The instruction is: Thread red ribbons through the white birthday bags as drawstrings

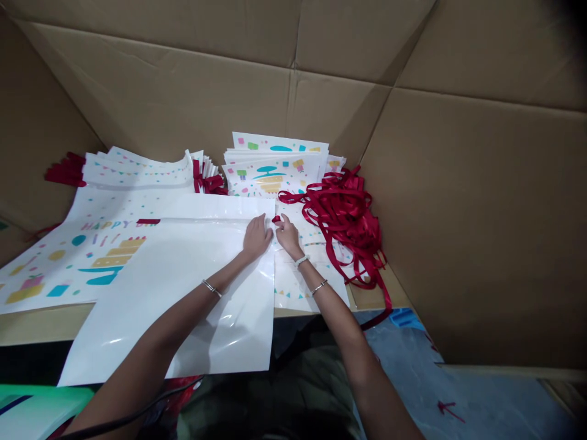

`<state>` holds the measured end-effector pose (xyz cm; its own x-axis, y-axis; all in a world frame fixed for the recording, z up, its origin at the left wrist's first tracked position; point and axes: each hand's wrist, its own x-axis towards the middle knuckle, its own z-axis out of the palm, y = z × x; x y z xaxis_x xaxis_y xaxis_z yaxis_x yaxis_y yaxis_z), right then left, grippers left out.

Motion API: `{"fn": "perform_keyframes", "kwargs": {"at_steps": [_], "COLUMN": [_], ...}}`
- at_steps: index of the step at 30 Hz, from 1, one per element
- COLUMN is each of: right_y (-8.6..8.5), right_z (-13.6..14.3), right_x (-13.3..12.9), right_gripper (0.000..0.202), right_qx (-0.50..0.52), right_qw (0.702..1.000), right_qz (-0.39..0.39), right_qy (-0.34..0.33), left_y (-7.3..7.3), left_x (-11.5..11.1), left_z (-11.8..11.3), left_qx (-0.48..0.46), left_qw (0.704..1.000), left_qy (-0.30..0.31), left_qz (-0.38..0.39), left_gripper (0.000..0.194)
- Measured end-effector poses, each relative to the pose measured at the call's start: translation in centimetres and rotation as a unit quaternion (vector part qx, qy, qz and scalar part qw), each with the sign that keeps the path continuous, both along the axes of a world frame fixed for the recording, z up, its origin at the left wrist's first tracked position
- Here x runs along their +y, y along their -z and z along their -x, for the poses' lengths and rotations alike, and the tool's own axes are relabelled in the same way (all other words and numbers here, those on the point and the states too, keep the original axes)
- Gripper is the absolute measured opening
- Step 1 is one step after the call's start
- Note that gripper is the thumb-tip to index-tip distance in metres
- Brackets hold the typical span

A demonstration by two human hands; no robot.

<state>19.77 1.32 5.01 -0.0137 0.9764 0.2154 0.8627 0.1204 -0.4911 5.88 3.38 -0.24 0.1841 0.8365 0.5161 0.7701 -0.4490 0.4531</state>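
cardboard walls (206,85) stand around a work table (41,327). a glossy white sheet (220,293) lies over printed sheets (59,263) and overhangs the table's near edge. the left hand (257,238) rests on it, fingers extended and grasping nothing, probably to keep it flat. the right hand (287,237) appears to pinch a small red ribbon end (276,219) at the sheet's right edge, perhaps to control that loose tip. a red strip (148,221) shows at the other end of the fold line. the ribbon pile (346,208) sits to the right, likely for easy reach. "happy" is readable in print; the letters after it are partly covered. no brand is legible.
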Motion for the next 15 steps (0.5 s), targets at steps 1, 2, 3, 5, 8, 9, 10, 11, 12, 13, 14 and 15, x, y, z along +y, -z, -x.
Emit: {"fn": "perform_keyframes", "kwargs": {"at_steps": [1, 2, 3, 5, 8, 9, 10, 11, 12, 13, 14, 15], "right_y": [0.0, 0.1, 0.1, 0.1, -0.1, -0.2, -0.3, -0.5, -0.6, -0.6, -0.6, -0.5], "right_z": [0.4, 0.7, 1.0, 1.3, 1.4, 1.4, 1.3, 1.3, 1.2, 1.0, 0.8, 0.5], "right_x": [-0.1, -0.1, -0.2, -0.5, -1.0, -1.3, -1.5, -1.7, -1.9, -2.2, -2.5, -2.7], "right_gripper": [0.043, 0.043, 0.043, 0.045, 0.054, 0.055, 0.055, 0.054, 0.053, 0.053, 0.053, 0.054], "right_qx": [0.002, 0.003, 0.005, 0.007, 0.028, 0.038, 0.044, 0.042, 0.03, 0.008, -0.019, -0.047], "right_qw": [1.0, 1.0, 1.0, 1.0, 0.999, 0.999, 0.999, 0.999, 0.999, 1.0, 0.999, 0.998], "right_qz": [-0.001, -0.001, 0.001, 0.005, 0.019, 0.021, 0.021, 0.018, 0.015, 0.015, 0.018, 0.021], "right_qy": [-0.003, -0.005, -0.006, -0.003, 0.008, 0.014, 0.016, 0.013, 0.004, -0.008, -0.021, -0.032], "left_y": [0.0, -0.1, -0.1, 0.0, 0.4, 0.6, 0.6, 0.6, 0.5, 0.3, -0.1, -0.6], "left_x": [0.0, 0.0, 0.0, 0.1, 0.3, 0.5, 0.7, 0.9, 1.2, 1.6, 2.0, 2.4], "left_z": [0.0, -0.1, -0.1, 0.0, 0.2, 0.2, 0.0, -0.3, -0.8, -1.5, -2.3, -3.0], "left_qx": [0.002, 0.005, 0.009, 0.017, 0.009, -0.002, -0.018, -0.041, -0.073, -0.113, -0.16, -0.21], "left_qw": [1.0, 1.0, 1.0, 1.0, 1.0, 1.0, 1.0, 0.999, 0.997, 0.993, 0.985, 0.975], "left_qy": [0.001, 0.002, 0.005, 0.012, 0.014, 0.012, 0.012, 0.014, 0.019, 0.028, 0.037, 0.043], "left_qz": [0.007, 0.013, 0.017, 0.016, 0.006, 0.005, 0.008, 0.015, 0.024, 0.035, 0.048, 0.064], "left_gripper": [0.059, 0.06, 0.06, 0.059, 0.058, 0.058, 0.058, 0.059, 0.06, 0.063, 0.066, 0.069]}}
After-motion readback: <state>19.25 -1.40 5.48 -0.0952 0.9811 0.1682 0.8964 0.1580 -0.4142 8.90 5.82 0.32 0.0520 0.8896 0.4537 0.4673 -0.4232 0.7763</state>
